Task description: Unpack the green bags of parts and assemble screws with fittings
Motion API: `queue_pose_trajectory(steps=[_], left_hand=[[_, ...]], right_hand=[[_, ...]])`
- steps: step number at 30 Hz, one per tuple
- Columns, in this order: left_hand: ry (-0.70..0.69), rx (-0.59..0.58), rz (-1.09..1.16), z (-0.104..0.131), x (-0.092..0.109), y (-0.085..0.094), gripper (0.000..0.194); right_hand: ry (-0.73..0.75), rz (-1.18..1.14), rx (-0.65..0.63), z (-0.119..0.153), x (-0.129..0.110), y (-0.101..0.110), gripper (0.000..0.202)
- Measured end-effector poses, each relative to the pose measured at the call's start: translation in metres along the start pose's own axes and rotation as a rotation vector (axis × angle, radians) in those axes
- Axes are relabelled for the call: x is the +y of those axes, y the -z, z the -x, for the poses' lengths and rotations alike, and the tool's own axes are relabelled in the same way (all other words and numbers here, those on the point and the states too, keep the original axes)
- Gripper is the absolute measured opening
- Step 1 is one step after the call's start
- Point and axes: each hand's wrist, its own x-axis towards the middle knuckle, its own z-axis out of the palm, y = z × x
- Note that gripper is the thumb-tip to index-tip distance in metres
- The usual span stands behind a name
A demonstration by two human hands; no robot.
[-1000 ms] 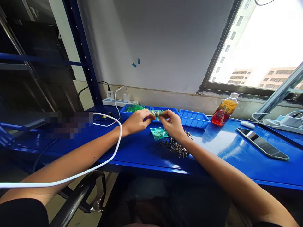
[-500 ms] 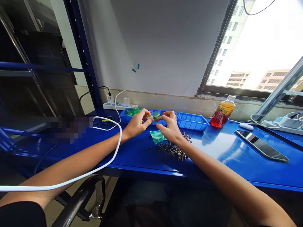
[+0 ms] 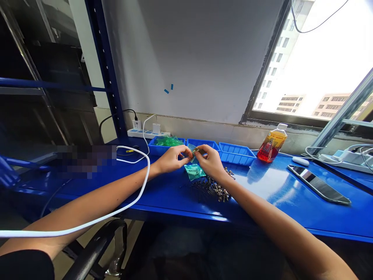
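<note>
Above the blue table, my left hand [image 3: 174, 158] and my right hand [image 3: 210, 160] meet with their fingertips pinched together. Between them is a small clear green plastic bag [image 3: 191, 147], held from both sides. Fingers cover much of it, and I cannot make out its contents. Just below my right hand lies another green plastic bag [image 3: 194, 172], with thin pieces showing through it. A loose heap of metal screws [image 3: 218, 189] spreads beside that bag, under my right wrist.
Behind my hands stand a blue bin of green bags [image 3: 167, 141] and two more blue bins [image 3: 237, 154]. A drink bottle [image 3: 271, 144], a phone [image 3: 319, 184] and a power strip [image 3: 142, 133] are on the table. A white cable [image 3: 145, 175] loops across my left forearm.
My right fingers have closed in from a spread pose onto the bag, and the hands are closer together. The view has shifted slightly.
</note>
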Motion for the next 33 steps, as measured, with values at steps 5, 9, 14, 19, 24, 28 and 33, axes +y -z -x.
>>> queue_pose_trajectory(steps=[5, 9, 14, 19, 24, 28, 33], left_hand=[[0.066, 0.293, -0.081, -0.008, -0.013, 0.022, 0.018], [0.117, 0.609, -0.231, -0.022, -0.043, 0.051, 0.039], [0.217, 0.564, -0.324, -0.037, -0.079, 0.068, 0.024], [0.311, 0.366, -0.323, -0.032, -0.091, 0.066, 0.027], [0.33, 0.252, -0.385, -0.023, -0.083, 0.067, 0.032], [0.365, 0.203, -0.428, -0.022, -0.079, 0.067, 0.038], [0.448, 0.03, -0.43, -0.028, -0.083, 0.07, 0.042]], right_hand=[[0.089, 0.086, 0.022, 0.001, -0.003, 0.002, 0.01], [0.128, 0.134, -0.024, 0.002, 0.0, 0.0, 0.011], [0.171, 0.187, -0.082, 0.003, 0.005, -0.003, 0.011], [0.177, 0.228, -0.108, 0.005, 0.006, -0.004, 0.009], [0.192, 0.253, -0.126, 0.006, 0.002, -0.004, 0.008], [0.203, 0.284, -0.152, 0.007, -0.001, -0.003, 0.008], [0.191, 0.335, -0.224, 0.008, -0.005, -0.004, 0.007]])
